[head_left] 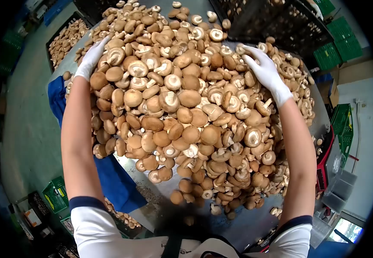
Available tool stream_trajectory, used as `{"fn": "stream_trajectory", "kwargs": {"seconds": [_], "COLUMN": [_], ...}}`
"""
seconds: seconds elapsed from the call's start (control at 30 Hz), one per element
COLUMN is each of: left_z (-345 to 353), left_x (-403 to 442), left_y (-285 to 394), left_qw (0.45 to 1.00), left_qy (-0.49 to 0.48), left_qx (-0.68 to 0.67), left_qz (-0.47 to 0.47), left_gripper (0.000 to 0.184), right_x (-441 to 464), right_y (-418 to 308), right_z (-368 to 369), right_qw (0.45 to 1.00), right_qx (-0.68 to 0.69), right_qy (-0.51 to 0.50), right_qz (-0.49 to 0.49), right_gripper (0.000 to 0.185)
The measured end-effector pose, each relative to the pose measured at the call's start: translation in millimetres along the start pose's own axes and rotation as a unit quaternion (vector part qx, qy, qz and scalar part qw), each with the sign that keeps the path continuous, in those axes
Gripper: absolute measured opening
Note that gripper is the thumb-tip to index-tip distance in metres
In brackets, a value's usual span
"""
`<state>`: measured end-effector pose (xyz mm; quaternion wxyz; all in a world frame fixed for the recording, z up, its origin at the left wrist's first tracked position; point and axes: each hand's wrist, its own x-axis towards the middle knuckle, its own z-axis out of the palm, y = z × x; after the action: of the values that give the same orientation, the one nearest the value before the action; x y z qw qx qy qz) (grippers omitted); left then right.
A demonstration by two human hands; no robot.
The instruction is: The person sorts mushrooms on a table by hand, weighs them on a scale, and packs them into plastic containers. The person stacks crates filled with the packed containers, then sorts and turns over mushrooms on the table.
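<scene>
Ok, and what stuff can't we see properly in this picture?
All in the head view:
Most of the tabletop: hidden under the mushrooms.
Undersides of the left hand and right hand: hidden by the hands themselves.
Black crate, upper right: cut off by the top edge.
Shirt lettering: too small to read.

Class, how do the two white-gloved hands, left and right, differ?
The white-gloved left hand is near the edge of the heaped brown mushrooms; the white-gloved right hand has many mushrooms on both sides. In the picture, the left hand slants up and rightward, the right hand up and leftward. Both are outstretched.
</scene>
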<state>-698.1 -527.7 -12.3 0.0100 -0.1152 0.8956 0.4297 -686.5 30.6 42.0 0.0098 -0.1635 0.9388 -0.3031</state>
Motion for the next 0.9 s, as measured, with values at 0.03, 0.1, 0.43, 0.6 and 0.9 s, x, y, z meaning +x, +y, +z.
{"fn": "stream_trajectory", "kwargs": {"seconds": [0.03,0.1,0.43,0.6,0.9], "left_z": [-5,5,74,92,170], "left_x": [3,-10,-49,-77,-159], "left_y": [-5,5,63,101,168], "left_qw": [0.998,0.999,0.973,0.925,0.864], "left_qy": [-0.005,-0.017,-0.169,-0.207,-0.180], "left_qx": [0.055,0.037,-0.118,-0.319,-0.469], "left_qz": [-0.011,0.017,0.106,0.025,-0.028], "left_gripper": [0.069,0.063,0.048,0.039,0.029], "right_x": [16,38,44,31,3], "right_y": [15,29,24,-1,54], "right_z": [14,29,25,15,40], "right_qw": [0.996,0.994,0.977,0.955,0.949], "right_qx": [-0.066,-0.088,0.008,0.056,0.094], "right_qy": [-0.033,-0.045,-0.190,-0.254,-0.287], "right_qz": [0.041,0.050,0.099,0.143,0.087], "right_gripper": [0.052,0.065,0.075,0.081,0.061]}}
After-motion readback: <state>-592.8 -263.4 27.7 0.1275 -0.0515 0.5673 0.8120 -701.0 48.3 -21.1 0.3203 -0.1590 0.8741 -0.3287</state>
